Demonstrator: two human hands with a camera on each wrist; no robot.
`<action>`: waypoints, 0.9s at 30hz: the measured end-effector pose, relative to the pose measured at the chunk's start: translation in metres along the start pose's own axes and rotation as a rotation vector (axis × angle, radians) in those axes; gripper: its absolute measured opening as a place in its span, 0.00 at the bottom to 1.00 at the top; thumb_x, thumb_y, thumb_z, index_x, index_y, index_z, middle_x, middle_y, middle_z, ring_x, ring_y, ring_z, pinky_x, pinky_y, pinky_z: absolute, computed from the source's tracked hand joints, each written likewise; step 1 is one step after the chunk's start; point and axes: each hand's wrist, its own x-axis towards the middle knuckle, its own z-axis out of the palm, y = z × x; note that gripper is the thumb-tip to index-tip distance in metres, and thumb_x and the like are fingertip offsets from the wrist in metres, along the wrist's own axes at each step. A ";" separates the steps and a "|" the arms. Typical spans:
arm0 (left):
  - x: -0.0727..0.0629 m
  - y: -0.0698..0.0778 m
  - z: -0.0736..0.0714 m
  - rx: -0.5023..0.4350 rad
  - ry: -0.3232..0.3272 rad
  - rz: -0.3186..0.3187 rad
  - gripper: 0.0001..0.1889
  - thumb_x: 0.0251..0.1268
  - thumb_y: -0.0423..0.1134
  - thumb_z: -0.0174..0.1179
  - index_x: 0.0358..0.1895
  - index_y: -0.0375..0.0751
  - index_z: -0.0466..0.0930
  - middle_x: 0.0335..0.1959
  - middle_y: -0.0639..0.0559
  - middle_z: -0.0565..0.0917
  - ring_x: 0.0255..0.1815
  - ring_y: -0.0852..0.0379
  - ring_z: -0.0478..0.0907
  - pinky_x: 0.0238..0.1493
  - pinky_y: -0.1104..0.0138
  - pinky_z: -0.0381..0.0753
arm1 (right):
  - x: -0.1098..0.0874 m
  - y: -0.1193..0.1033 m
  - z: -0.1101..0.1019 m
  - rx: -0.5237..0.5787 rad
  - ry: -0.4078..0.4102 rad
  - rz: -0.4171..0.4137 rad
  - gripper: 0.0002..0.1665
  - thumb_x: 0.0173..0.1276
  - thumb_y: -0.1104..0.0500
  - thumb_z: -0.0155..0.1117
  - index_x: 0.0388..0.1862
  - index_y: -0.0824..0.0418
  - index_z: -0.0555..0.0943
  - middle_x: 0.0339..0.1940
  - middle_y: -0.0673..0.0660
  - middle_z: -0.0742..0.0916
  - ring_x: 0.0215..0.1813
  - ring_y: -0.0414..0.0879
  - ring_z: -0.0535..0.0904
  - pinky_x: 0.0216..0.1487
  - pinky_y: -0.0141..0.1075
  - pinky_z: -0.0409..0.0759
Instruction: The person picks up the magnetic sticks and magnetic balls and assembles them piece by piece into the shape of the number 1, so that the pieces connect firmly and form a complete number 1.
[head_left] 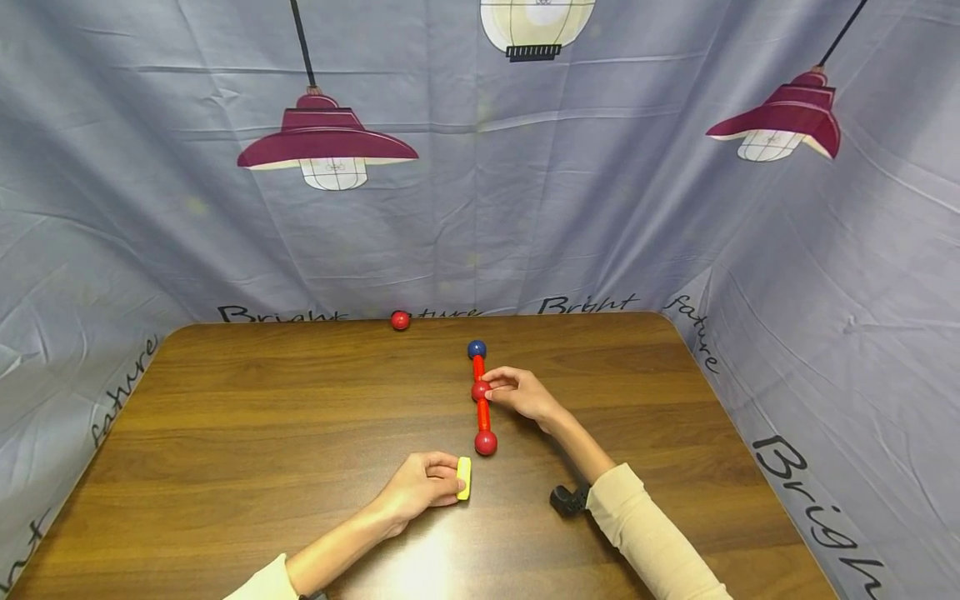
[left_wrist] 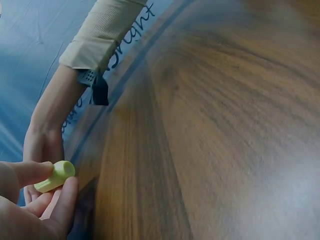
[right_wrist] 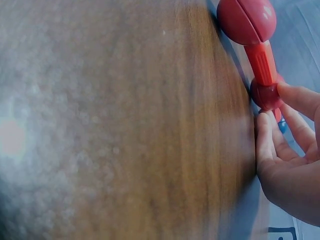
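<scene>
In the head view a straight chain of balls and rods runs away from the viewer: a near red ball (head_left: 486,442), a red rod (head_left: 483,415), a middle red ball (head_left: 480,391), a second red rod (head_left: 478,367) and a blue ball (head_left: 477,349) at the far end. My right hand (head_left: 527,395) pinches the middle red ball from the right with thumb and fingertips. My left hand (head_left: 422,487) holds a short yellow rod (head_left: 464,478) between thumb and fingers, just nearer than the chain's near ball and apart from it. The left wrist view shows the yellow rod's round end.
A loose red ball (head_left: 401,320) lies at the back edge of the wooden table (head_left: 300,400). A black wrist device (head_left: 567,501) sits beside the right sleeve. Grey printed cloth (head_left: 450,208) hangs behind the table and along its sides.
</scene>
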 end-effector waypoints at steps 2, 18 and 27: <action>0.002 -0.001 0.004 -0.002 0.010 -0.002 0.21 0.63 0.26 0.64 0.56 0.17 0.72 0.39 0.44 0.85 0.40 0.53 0.84 0.47 0.60 0.85 | 0.001 0.001 0.000 0.008 0.000 0.002 0.19 0.69 0.67 0.66 0.57 0.72 0.79 0.47 0.64 0.86 0.47 0.49 0.83 0.51 0.42 0.81; 0.014 -0.002 0.023 0.032 0.056 -0.001 0.16 0.60 0.25 0.66 0.49 0.20 0.77 0.35 0.44 0.86 0.36 0.53 0.84 0.41 0.63 0.87 | 0.001 0.000 0.001 0.024 0.004 0.004 0.19 0.68 0.66 0.67 0.56 0.69 0.80 0.46 0.61 0.86 0.47 0.48 0.83 0.50 0.37 0.81; 0.019 -0.004 0.029 0.078 0.092 0.018 0.14 0.57 0.24 0.67 0.46 0.22 0.79 0.32 0.45 0.86 0.33 0.55 0.84 0.38 0.64 0.87 | 0.001 -0.001 0.001 0.024 -0.012 0.010 0.19 0.69 0.70 0.63 0.58 0.74 0.77 0.49 0.70 0.84 0.50 0.54 0.83 0.55 0.47 0.80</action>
